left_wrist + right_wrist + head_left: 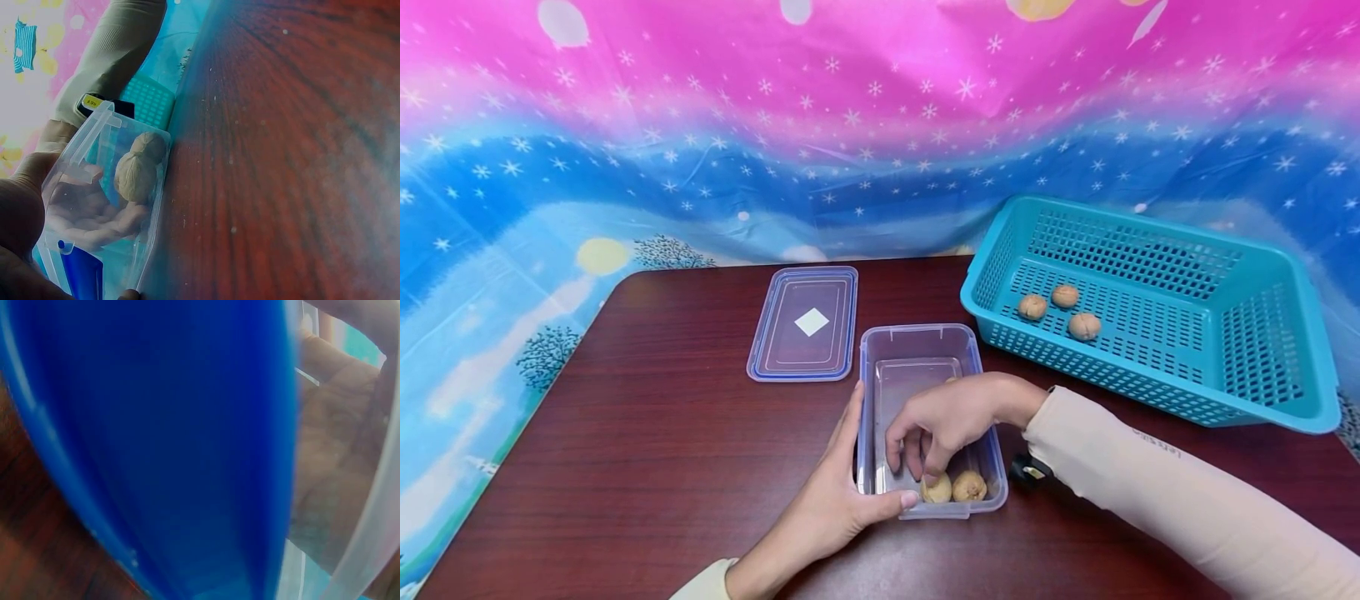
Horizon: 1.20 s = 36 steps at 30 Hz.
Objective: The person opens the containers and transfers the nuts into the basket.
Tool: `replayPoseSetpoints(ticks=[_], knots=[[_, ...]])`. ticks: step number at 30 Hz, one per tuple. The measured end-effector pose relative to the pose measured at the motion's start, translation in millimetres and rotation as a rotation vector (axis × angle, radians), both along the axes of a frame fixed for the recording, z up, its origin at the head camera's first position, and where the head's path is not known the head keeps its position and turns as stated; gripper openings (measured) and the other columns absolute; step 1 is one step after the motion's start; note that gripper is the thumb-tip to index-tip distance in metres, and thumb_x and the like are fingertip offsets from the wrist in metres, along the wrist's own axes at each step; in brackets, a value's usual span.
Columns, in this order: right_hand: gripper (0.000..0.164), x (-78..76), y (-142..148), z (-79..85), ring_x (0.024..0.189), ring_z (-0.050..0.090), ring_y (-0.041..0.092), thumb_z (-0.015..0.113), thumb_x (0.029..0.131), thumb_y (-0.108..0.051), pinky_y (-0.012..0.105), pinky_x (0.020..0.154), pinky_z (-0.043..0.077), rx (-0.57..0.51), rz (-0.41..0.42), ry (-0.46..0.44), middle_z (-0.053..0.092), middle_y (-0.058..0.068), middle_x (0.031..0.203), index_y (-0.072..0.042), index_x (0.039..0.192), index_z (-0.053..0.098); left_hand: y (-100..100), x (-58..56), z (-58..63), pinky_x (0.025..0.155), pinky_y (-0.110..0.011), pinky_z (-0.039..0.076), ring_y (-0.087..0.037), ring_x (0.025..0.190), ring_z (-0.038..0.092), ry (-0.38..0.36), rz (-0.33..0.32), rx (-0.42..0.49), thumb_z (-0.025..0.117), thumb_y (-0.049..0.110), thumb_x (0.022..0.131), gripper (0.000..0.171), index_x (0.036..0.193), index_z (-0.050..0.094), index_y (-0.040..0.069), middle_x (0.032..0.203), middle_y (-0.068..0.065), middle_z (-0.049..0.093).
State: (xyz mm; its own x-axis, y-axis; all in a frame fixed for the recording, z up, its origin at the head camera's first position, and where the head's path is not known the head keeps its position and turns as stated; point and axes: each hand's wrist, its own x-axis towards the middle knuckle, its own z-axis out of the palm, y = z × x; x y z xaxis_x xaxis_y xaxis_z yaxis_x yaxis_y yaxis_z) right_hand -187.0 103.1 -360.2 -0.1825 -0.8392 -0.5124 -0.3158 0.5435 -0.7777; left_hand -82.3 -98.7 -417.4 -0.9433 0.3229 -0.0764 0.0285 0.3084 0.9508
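A clear plastic food container (917,335) with blue side latches stands on the table. My left hand (831,492) holds its near left corner, thumb on the front rim and fingers along the left wall. Down inside reaches my right hand (951,417), fingers loosely bent and apart, thumb tip right at a walnut (936,490). A second walnut (969,486) lies beside that one in the near right corner. The left wrist view shows the walnuts (136,175) through the wall. A blue latch (169,437) fills most of the right wrist view.
A clear lid (802,350) with a blue seal and a white square lies behind and left of the container. At the back right stands a turquoise basket (1150,367) with walnuts (1084,326) in it. A patterned cloth (850,150) hangs behind the brown table (662,417).
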Motion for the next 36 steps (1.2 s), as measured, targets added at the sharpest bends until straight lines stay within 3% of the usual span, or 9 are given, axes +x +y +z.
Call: replayPoseSetpoints(ticks=[8, 18, 27, 36], knots=[[0.030, -1.9, 1.1, -1.3, 0.081, 0.068, 0.001, 0.074, 0.088, 0.002, 0.018, 0.080, 0.056, -0.001, 0.012, -0.075, 0.078, 0.003, 0.094, -0.001, 0.118, 0.068, 0.5, 0.0, 1.4, 0.127, -0.052, 0.018, -0.021, 0.160, 0.016, -0.004, -0.003, 0.009, 0.093, 0.025, 0.076, 0.133, 0.170, 0.000, 0.033, 0.177, 0.004, 0.004], [0.033, -6.3, 5.0, -4.0, 0.085, 0.070, 0.002, 0.074, 0.090, 0.001, 0.019, 0.083, 0.057, -0.016, 0.026, -0.127, 0.079, 0.006, 0.098, 0.000, 0.122, 0.067, -0.4, 0.8, -0.5, 0.126, -0.060, 0.018, -0.029, 0.160, 0.017, 0.010, -0.003, 0.002, 0.092, 0.029, 0.077, 0.129, 0.170, 0.002, 0.032, 0.178, -0.003, 0.006], [0.036, -8.3, 6.6, -4.4, 0.086, 0.070, 0.002, 0.075, 0.088, 0.002, 0.019, 0.083, 0.057, -0.011, 0.026, -0.172, 0.079, 0.007, 0.099, 0.001, 0.123, 0.066, 0.0, 1.0, 2.0, 0.127, -0.053, 0.017, -0.020, 0.160, 0.015, -0.019, 0.002, 0.005, 0.094, 0.029, 0.074, 0.133, 0.169, 0.002, 0.038, 0.177, 0.006, 0.006], [0.036, -9.3, 7.0, -4.3, 0.089, 0.067, 0.004, 0.074, 0.090, 0.003, 0.019, 0.083, 0.056, -0.028, 0.046, -0.232, 0.077, 0.008, 0.105, 0.002, 0.125, 0.065, -0.3, 1.1, -0.1, 0.126, -0.058, 0.016, -0.028, 0.161, 0.016, -0.006, 0.004, 0.006, 0.093, 0.031, 0.075, 0.131, 0.170, 0.003, 0.034, 0.177, -0.001, 0.006]])
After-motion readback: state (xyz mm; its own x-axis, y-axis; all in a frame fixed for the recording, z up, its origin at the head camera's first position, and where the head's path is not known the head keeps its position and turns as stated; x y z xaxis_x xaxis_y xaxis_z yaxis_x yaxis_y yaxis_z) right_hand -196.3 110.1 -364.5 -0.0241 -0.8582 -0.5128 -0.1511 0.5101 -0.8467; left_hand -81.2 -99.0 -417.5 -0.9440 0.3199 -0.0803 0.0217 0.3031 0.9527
